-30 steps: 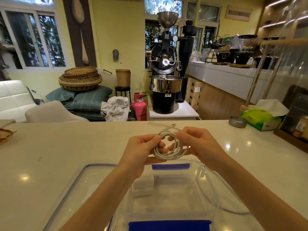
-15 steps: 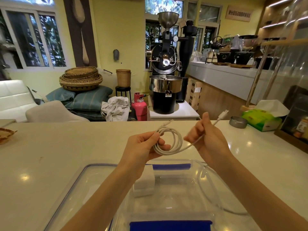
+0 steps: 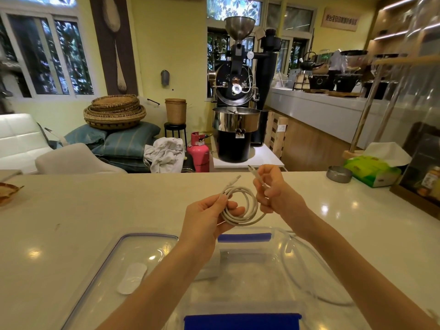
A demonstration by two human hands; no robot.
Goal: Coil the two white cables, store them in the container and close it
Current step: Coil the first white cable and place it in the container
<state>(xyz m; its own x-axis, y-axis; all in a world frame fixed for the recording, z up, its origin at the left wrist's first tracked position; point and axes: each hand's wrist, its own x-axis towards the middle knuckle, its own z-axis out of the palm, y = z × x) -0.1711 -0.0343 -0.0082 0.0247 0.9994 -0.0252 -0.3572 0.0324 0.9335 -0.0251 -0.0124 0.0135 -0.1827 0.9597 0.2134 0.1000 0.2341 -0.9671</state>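
Note:
A white cable [image 3: 245, 206] is wound into a small coil above the counter. My left hand [image 3: 204, 217] pinches the coil at its left side, one plug end sticking up past the thumb. My right hand [image 3: 271, 189] grips the cable's other end, its plug poking out above the fingers. Below my arms stands the clear container [image 3: 273, 236] with blue clasps. A second white cable [image 3: 307, 277] lies loosely inside it on the right, and a white block shows partly behind my left wrist. The clear lid [image 3: 119, 258] rests to the container's left.
On the white counter [image 3: 95, 206], a metal ashtray [image 3: 339, 174] and a green tissue box [image 3: 373, 170] sit at the far right, beside a dark wooden tray edge. A woven dish [image 3: 7, 189] lies at the far left.
My right hand pulled the free end out to the right, then brought it back toward the coil, adding another loop. The left hand kept hold of the coil.

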